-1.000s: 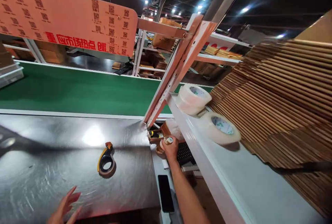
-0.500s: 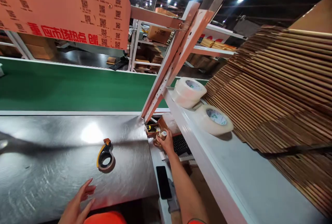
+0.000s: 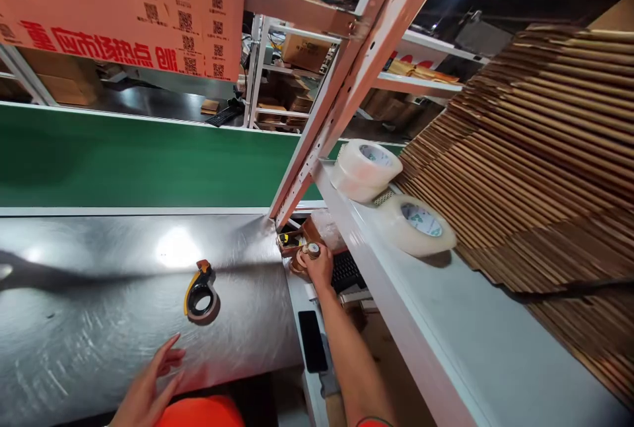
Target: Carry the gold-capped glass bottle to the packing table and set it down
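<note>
Two hands are in view: the right hand (image 3: 319, 267) grips a small tape roll (image 3: 312, 251) under the white shelf (image 3: 446, 341), while the left hand (image 3: 148, 391) hovers open above the steel table (image 3: 99, 308), near a tape dispenser (image 3: 201, 293).

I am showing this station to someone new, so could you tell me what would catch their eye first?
Probably the green conveyor belt running behind the shiny metal table, where a yellow-handled tape dispenser lies alone. To the right, two tape rolls sit on a white shelf beside stacked flat cardboard, while the right hand grips a small roll below.
</note>
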Tool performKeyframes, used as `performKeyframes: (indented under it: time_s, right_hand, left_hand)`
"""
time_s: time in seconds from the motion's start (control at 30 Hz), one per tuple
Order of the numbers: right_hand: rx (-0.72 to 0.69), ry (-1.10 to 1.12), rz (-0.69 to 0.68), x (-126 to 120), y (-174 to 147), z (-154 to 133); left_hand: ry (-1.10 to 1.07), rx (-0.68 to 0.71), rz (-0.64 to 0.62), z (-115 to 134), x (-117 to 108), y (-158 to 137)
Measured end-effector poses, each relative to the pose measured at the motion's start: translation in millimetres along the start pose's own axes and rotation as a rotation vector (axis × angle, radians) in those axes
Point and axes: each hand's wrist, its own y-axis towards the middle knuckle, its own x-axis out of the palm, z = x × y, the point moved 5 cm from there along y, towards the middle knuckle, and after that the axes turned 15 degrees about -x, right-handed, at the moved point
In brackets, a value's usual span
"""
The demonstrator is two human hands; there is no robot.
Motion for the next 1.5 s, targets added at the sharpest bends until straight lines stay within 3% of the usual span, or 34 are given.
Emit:
performKeyframes:
  time_s: [0.37,0.6,0.77,0.87,1.0,1.17,1.27,1.37,1.5]
  right_hand:
    - [0.12,-0.208,0.064,7,1,0]
    - [0.083,-0.245,0.042,12,-4,-10]
    - [-0.012,-0.088,0.074,3,-14,-1]
    - [0.013,-0.076,0.048,-2,-45,18]
    - [0.114,-0.112,-0.129,-1,-118,42]
    - [0.211,-0.212,-0.289,-6,-225,40]
    - [0.312,-0.291,-0.332,-17,-272,41]
    - [0.394,-0.324,-0.385,-27,-298,49]
    - [0.427,-0.324,-0.427,-33,-302,62]
  left_hand:
    - [-0.019,-0.036,0.019,-5,2,3]
    - [-0.021,0.026,0.061,1,1,6]
    - [-0.032,-0.01,0.034,-3,5,8]
    - [-0.028,-0.001,0.022,-5,8,8]
    - [0.007,0.037,0.032,3,7,6]
    - [0.059,0.08,-0.01,17,2,0]
    - [0.044,0.077,-0.066,20,2,-3]
    - [0.037,0.097,-0.095,25,1,-5]
    - [0.046,0.146,-0.087,35,0,-7]
